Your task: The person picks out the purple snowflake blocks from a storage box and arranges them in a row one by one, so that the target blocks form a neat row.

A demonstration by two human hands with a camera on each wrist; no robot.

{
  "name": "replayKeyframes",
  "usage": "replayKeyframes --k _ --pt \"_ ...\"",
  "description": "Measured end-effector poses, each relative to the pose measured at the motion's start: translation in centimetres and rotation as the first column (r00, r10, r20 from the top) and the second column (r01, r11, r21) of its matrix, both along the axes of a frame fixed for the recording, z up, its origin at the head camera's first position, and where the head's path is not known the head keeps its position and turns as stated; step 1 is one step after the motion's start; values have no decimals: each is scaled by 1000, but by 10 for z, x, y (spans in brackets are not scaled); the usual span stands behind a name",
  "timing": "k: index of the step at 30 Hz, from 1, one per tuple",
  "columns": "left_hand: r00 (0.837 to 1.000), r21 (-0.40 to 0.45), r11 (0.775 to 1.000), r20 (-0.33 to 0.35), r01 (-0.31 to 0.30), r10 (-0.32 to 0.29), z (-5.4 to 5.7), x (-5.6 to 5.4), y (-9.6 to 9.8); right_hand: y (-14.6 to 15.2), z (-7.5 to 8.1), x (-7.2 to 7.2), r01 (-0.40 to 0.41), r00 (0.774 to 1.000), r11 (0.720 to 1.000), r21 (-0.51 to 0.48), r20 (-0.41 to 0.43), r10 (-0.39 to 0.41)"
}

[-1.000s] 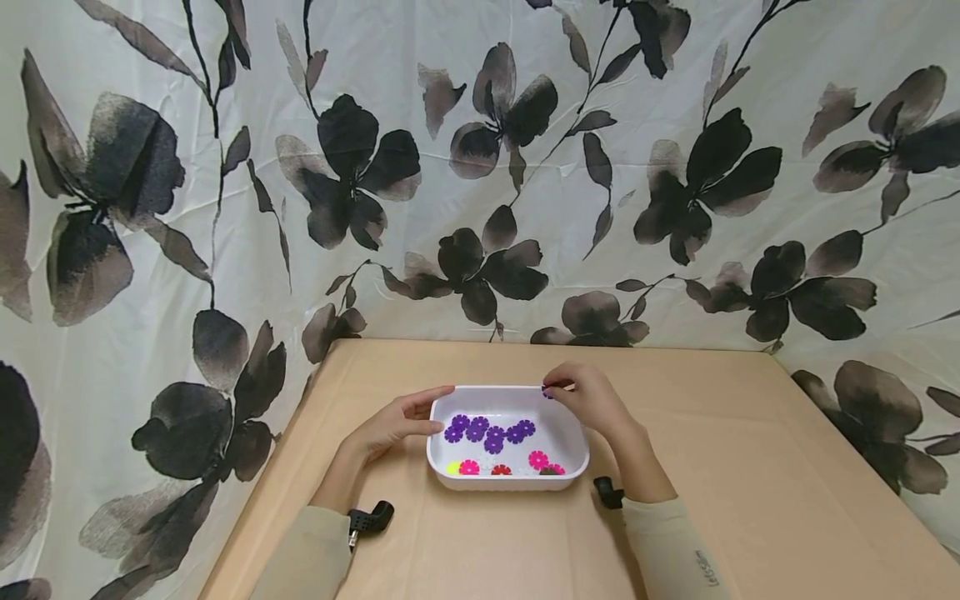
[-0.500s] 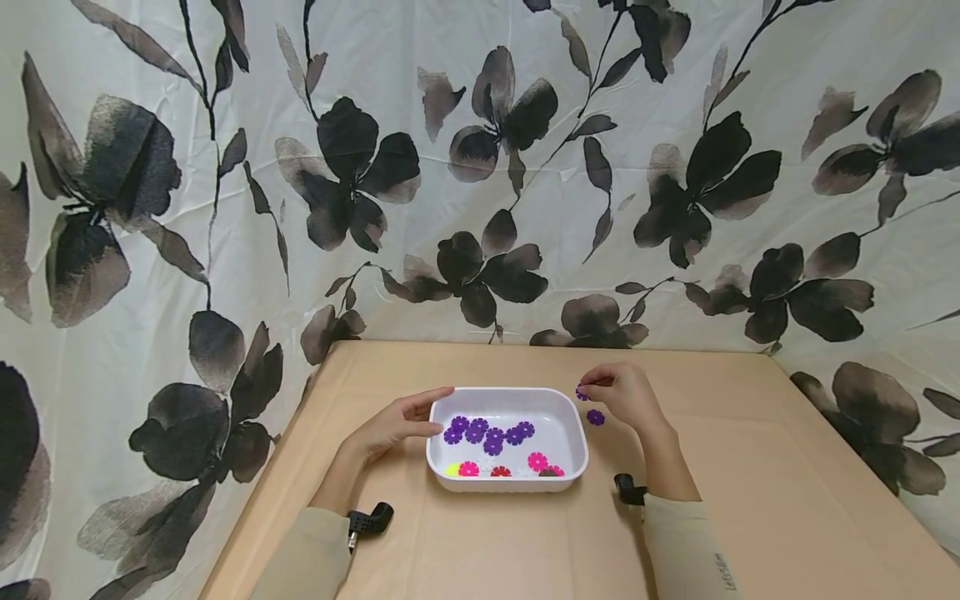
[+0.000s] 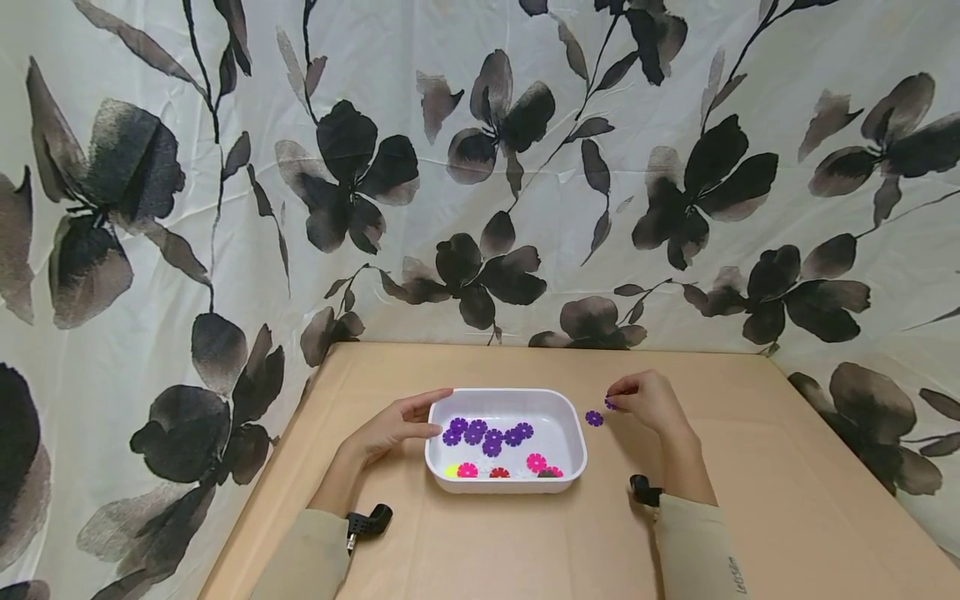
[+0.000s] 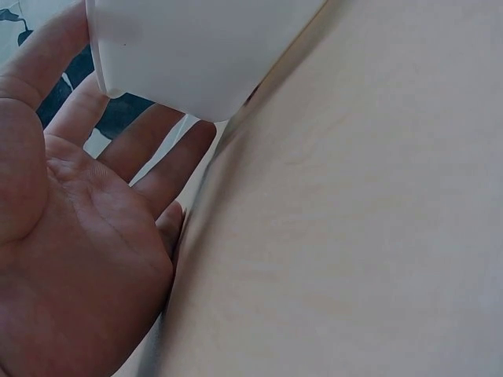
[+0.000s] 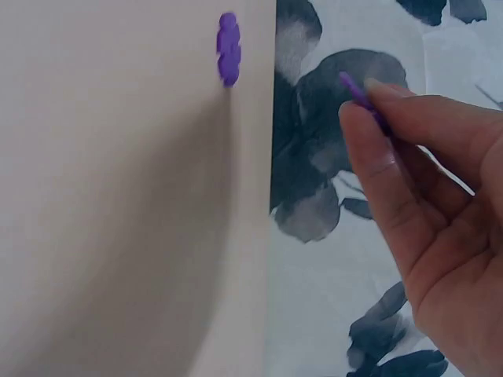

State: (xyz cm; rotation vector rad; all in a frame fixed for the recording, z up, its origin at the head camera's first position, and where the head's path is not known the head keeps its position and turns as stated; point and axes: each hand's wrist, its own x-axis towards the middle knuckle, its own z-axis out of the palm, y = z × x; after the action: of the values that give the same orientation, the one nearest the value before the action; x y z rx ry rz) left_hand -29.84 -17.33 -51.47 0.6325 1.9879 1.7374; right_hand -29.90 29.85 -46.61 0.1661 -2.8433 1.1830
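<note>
In the head view a white plastic tray (image 3: 506,485) sits on the table. It holds several purple flower-shaped pieces (image 3: 492,442), with pink, red and yellow ones along its near side. My left hand (image 3: 386,429) holds the tray's left end, thumb at the rim and forefinger along the far corner. In the left wrist view its other fingers lie against the tray's outer wall (image 4: 181,55). Right of the tray, my right hand (image 3: 654,406) pinches a small purple flower-shaped piece (image 5: 365,102) between thumb and forefinger, above the table. Another purple flower piece (image 3: 594,418) lies on the table close by.
The tan-covered table (image 3: 480,550) runs back to a white curtain (image 3: 420,192) with dark printed flowers. Black wrist-worn devices (image 3: 369,523) sit at both wrists, low over the table.
My right hand has moved from the tray's far right corner out to the right, still pinching a purple flower piece. Another flower piece has come into view on the table. My left hand stays put.
</note>
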Motion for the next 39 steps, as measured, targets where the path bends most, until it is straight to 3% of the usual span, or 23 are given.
replayKeyframes --k 12,29,33,36,39 --pt "1000 9 1000 14 15 -15 -1 1 -5 9 -22 10 52 982 999 -11 180 -49" --pt "1000 11 1000 18 24 -24 0 4 -7 3 -24 15 77 982 997 32 172 -81" --pt "1000 14 1000 9 26 -26 0 4 -7 -1 -20 16 110 985 993 46 127 -115" --pt "1000 7 1000 7 21 -21 -1 5 -7 -7 -13 16 95 995 994 51 8 -95" --pt "1000 4 1000 7 19 -19 -2 3 -7 -18 -6 13 41 992 998 39 -124 -35"
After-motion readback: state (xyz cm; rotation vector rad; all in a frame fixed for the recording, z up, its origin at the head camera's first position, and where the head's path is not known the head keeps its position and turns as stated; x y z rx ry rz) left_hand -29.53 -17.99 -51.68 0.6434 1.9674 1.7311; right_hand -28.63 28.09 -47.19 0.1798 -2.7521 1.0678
